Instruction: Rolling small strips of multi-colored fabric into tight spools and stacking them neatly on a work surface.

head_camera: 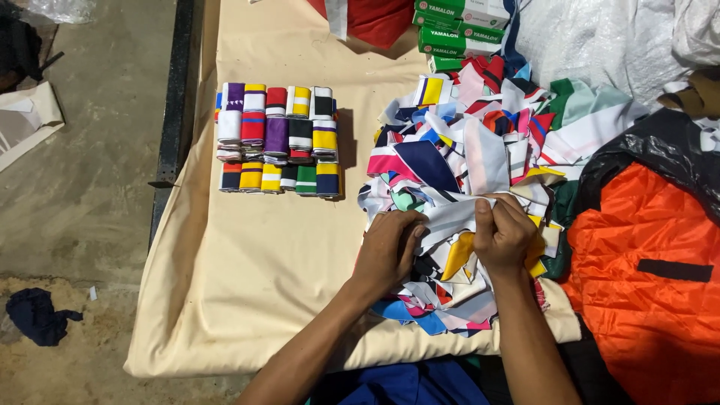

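A loose heap of striped fabric strips (465,150) in white, navy, pink, red and yellow lies at the centre right of a cream cloth-covered table (255,262). My left hand (388,251) and my right hand (504,234) rest on the near side of the heap, both pinching one white strip with dark stripes (454,214) stretched between them. Further left, apart from my hands, stand neat rows of folded striped strips (277,139).
Green and white boxes (457,30) are stacked at the back, beside a red cloth (379,19). An orange fabric (645,277) under black plastic lies right. The table's left edge meets a dark metal rail (174,112) and concrete floor with a dark rag (34,315).
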